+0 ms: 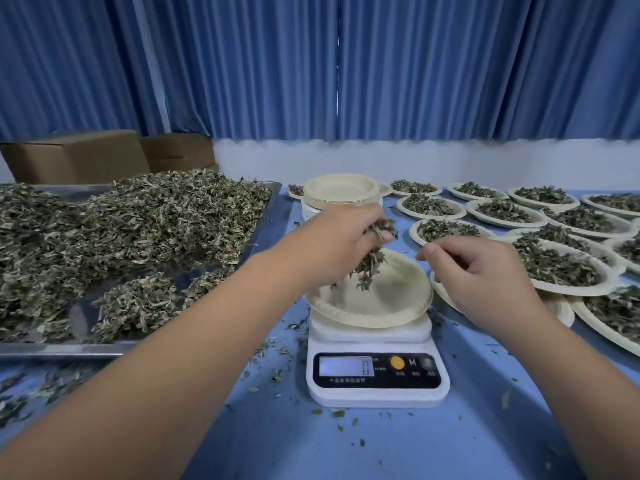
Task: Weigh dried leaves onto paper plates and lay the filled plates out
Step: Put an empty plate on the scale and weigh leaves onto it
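— What is the left hand (341, 237) doing?

— Its fingers (379, 233) are closed on a bunch of dried leaves (367, 266), just above the empty paper plate (391, 299) on the scale (377, 379).

— And the right hand (485, 275)?

— Loosely curled, holding nothing, right beside that plate (near its rim).

— Where are the other leaves?

— A big pile (121, 251) lies on the tray (52, 349), left of the left fingers. Filled plates (561, 268) sit past the right fingers on the blue worktop (346, 445).

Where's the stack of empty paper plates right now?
The stack of empty plates sits at the back centre of the head view, just behind the scale, between the leaf tray and the filled plates.
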Available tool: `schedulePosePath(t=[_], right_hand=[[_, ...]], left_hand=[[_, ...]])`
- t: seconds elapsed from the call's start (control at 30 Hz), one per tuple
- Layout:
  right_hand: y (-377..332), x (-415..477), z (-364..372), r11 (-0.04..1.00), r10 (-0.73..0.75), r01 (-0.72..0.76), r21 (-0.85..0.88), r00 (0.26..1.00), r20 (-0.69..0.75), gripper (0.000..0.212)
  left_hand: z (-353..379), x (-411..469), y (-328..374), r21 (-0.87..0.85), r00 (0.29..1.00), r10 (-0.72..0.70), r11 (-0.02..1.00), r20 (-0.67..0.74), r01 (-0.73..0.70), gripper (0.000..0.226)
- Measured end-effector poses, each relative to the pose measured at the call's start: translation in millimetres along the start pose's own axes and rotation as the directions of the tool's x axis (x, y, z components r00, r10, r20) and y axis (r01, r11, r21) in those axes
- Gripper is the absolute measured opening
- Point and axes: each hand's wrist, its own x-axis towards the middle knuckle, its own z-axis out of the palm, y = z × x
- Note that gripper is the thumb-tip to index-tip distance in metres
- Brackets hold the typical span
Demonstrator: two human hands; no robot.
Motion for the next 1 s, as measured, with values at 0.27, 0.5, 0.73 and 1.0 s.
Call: schedulePosePath(t=[0.27,0.5,0.73,1.0], right_hand=[[0,0,-2,0.998,0.047,-0.047,0.029,0.999,0.006,0.024],[-1,-1,-2,0.998,0.043,-0.044,0.04,0.999,0.023,0.025],[-1,-1,2,1.0,0.003,-0.003,-0.004,0.999,0.033,0.027],[1,-2,3,0.999,0.007,-0.009,0.047,0.999,0.045,0.035]], left_hand=[[4,-9,-11,-0.004,0.978,-0.037,0.999,0.205,0.038,0.047],[-20,-42,-17,-0.316,0.992,-0.088,0.947,-0.093,0.055,0.027],[-26,-70,-34,-0.575,0.938,-0.268,0.813,-0.222,0.097,0.029],[-25,-53,-19,-0.368,0.976,-0.164,0.924,-0.144,0.101,0.019]])
